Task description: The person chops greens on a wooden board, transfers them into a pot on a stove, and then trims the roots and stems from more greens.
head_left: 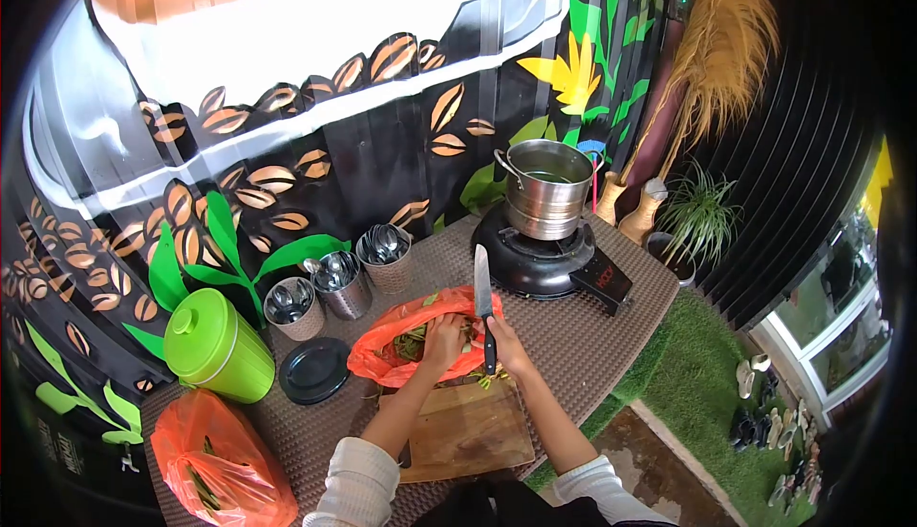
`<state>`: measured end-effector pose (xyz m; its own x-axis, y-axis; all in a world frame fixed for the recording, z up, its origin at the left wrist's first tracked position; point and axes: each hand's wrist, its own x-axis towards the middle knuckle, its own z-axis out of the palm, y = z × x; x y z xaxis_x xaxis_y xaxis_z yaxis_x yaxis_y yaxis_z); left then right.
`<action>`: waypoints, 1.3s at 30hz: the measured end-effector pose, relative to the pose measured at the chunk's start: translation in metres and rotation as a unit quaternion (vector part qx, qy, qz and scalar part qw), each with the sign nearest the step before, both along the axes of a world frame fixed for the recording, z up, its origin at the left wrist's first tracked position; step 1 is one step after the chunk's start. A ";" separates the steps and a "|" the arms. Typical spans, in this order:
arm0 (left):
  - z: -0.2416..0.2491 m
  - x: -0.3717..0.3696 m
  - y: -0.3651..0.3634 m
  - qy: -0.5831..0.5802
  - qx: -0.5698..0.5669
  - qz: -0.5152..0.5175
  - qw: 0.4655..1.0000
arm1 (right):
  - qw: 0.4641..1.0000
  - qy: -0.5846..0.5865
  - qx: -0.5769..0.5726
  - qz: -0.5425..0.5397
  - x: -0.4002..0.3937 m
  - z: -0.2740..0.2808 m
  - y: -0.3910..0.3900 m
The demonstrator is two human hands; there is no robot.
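My left hand [443, 344] reaches into the open orange plastic bag [375, 326], its fingers down among leafy greens [409, 344] and partly hidden by them. At the bag's right side, my right hand [507, 346] is closed around the black handle of a knife [483, 288], whose blade points up and away from me. Below both hands lies a wooden cutting board [463, 432]. Some green stems [489, 376] lie at the board's top edge, beside the knife handle.
A steel pot [548, 193] stands on a black portable stove [523, 264] at the back right. Three cutlery holders [342, 285] line the wall side. A black plate [315, 370], green lidded bucket [224, 346] and second orange bag [224, 460] are at left.
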<state>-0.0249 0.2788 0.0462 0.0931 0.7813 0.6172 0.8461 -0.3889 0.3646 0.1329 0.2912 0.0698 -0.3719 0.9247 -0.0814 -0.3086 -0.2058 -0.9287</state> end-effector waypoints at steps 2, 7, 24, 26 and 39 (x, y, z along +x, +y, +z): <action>0.005 -0.001 -0.007 -0.003 -0.011 0.008 1.000 | 1.000 -0.003 -0.001 -0.007 0.001 0.004 -0.005; 0.000 -0.020 -0.021 -0.084 -0.110 -0.010 0.990 | 1.000 -0.017 0.007 -0.016 0.006 0.002 -0.007; 0.111 -0.041 -0.097 -0.214 -0.015 -0.088 0.973 | 0.989 0.136 0.059 -0.020 0.021 0.064 -0.088; 0.113 -0.042 -0.105 -0.212 -0.010 -0.092 0.973 | 0.993 0.058 0.084 -0.066 0.026 0.072 -0.111; -0.059 0.023 -0.207 -0.297 -0.201 -0.042 0.932 | 0.899 -0.383 0.147 -0.152 0.059 -0.035 -0.295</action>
<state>-0.0022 0.0720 -0.0132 -0.1001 0.9661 0.2379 0.4210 -0.1755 0.8899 0.1924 -0.0039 0.0352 -0.0371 0.9977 0.0575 0.4447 0.0680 -0.8931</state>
